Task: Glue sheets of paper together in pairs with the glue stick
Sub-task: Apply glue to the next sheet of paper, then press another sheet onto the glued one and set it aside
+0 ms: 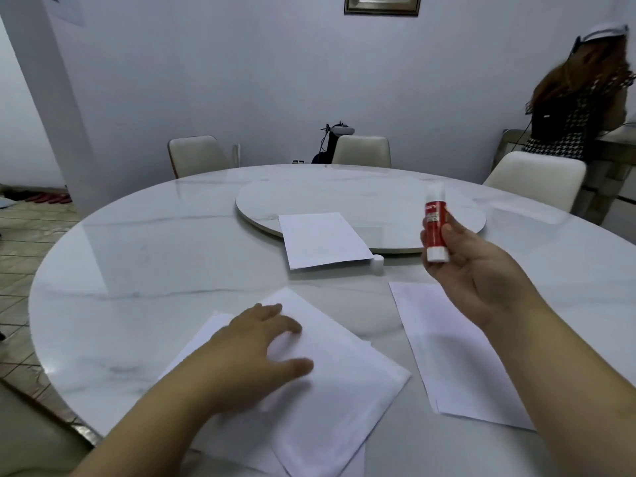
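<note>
Red glue stick (435, 228) label unreadable, pinched by right hand (481, 270), left hand (254, 352) fingers spread on paper (344, 383)

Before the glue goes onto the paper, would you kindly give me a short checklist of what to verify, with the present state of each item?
1. Glue stick held in the right hand: ok.
2. Cap off the stick, standing on the table beside the far sheet: ok.
3. Left hand resting flat on the near stack of paper: ok.
4. Near stack squared up: not ok, edges are fanned.
5. Glue wound out enough: cannot tell.
6. Right sheet lying flat, clear of the stack: ok.
</note>
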The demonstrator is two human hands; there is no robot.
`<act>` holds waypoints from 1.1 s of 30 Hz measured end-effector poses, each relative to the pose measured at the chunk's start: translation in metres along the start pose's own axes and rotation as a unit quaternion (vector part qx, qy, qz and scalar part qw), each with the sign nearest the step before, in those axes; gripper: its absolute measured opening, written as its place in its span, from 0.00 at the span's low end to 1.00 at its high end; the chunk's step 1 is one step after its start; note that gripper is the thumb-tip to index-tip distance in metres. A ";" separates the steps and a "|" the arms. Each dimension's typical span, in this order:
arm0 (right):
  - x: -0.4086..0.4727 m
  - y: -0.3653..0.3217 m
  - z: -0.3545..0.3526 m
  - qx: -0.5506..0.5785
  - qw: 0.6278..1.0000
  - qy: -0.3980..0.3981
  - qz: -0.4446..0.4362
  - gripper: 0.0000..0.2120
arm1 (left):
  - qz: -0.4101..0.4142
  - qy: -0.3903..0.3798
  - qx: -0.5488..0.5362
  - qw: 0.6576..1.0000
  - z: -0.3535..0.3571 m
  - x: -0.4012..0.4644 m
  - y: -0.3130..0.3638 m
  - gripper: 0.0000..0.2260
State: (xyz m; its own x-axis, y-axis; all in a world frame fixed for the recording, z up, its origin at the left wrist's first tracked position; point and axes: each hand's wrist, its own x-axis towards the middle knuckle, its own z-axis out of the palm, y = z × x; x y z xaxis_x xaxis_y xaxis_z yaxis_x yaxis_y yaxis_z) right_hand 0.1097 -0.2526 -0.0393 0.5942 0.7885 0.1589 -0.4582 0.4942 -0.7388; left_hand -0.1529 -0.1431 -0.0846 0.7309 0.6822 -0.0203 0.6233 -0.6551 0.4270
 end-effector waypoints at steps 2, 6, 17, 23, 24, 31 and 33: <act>0.015 -0.003 0.001 -0.044 0.999 -0.002 0.019 0.09 | 0.010 -0.056 -0.031 0.998 -0.006 -0.005 -0.004 0.25; 0.047 0.006 -0.002 -0.219 0.975 0.040 -0.008 0.07 | -0.018 0.041 0.078 0.996 0.012 -0.005 0.006 0.29; 0.073 0.045 -0.036 -0.585 0.790 0.172 -0.070 0.12 | -0.060 0.140 0.124 0.981 0.037 -0.004 0.021 0.27; 0.070 0.024 -0.043 -0.543 0.822 0.157 -0.067 0.26 | -0.065 0.152 0.135 0.977 0.037 -0.005 0.021 0.28; 0.067 0.009 -0.045 -0.550 0.819 0.148 -0.065 0.27 | -0.061 0.155 0.137 0.976 0.037 -0.005 0.020 0.28; 0.019 -0.048 -0.065 -0.866 0.459 -0.081 0.182 0.41 | -0.055 0.157 0.158 0.973 0.038 -0.001 0.019 0.26; 0.012 -0.044 -0.069 -0.850 0.504 -0.059 0.140 0.38 | -0.052 0.158 0.157 0.973 0.039 0.000 0.020 0.25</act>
State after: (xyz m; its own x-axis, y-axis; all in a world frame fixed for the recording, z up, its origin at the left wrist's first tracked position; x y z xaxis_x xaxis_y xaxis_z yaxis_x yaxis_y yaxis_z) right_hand 0.1827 -0.2903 -0.0504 0.5745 0.8057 -0.1441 0.7753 -0.5921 -0.2198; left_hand -0.1294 -0.1689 -0.1110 0.5676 0.7837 0.2523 0.7804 -0.6098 0.1385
